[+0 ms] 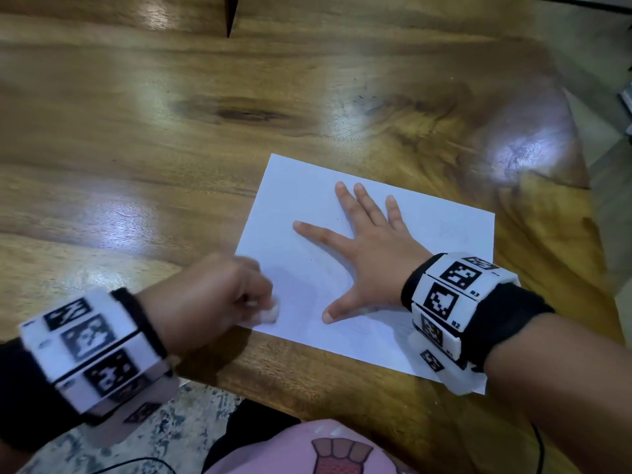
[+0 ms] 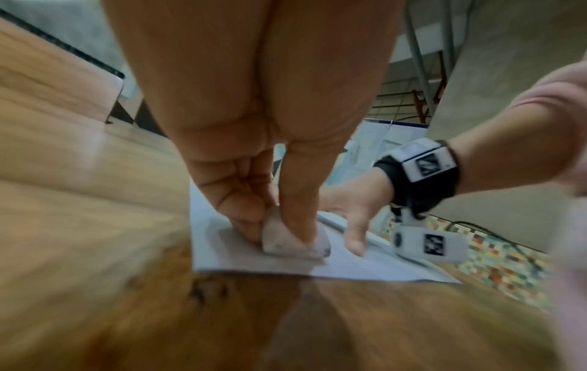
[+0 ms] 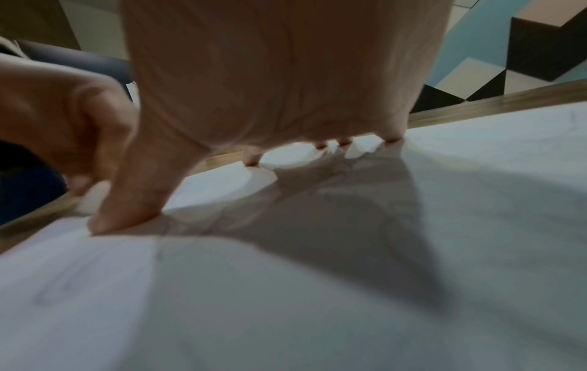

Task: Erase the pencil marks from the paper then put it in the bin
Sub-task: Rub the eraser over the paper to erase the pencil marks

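glossy wooden table, dark knot in its grain, patterned floor beyond

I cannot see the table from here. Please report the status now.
Left hand pinches eraser, rubbing paper near corner. Right hand flat, fingers spread, pinning paper. Faint marks remain. Bin not in view.

Bare table lies open around the paper; the flat right hand blocks its middle
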{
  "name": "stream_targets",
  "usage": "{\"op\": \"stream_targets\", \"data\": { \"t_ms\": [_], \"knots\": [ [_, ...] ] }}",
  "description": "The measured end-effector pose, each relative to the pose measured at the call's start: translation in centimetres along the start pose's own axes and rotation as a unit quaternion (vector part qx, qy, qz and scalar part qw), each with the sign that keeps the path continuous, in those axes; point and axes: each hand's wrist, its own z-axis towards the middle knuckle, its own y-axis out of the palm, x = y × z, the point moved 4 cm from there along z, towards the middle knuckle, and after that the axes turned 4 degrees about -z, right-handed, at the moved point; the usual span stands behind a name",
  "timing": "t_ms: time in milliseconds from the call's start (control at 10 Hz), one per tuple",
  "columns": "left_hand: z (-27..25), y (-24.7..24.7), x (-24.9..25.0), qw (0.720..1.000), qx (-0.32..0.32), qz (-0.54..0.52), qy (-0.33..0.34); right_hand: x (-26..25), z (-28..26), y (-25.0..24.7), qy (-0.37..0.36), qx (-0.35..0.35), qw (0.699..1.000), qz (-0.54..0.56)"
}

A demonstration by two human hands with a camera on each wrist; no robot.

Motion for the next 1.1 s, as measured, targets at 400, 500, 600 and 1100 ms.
{"op": "stream_targets", "data": {
  "t_ms": [400,500,600,1100],
  "knots": [
    [-1.1,-0.3,-0.8,0.999,-0.022,-0.001,-0.025,0.0,0.0,0.0,-0.001,-0.002,1.000,0.004],
    [0.4,-1.1,-0.2,0.999,-0.009,-0.022,-0.031,-0.1,0.0,0.1,-0.002,0.000,1.000,0.002],
    [3.7,-1.5,1.9,0.996,0.082,0.015,-0.012,-0.1,0.0,0.1,-0.001,0.003,1.000,0.002],
    [3.3,0.1,2.9,0.999,0.050,0.005,0.002,-0.1,0.0,-0.1,0.000,-0.008,1.000,-0.007]
  ]
}}
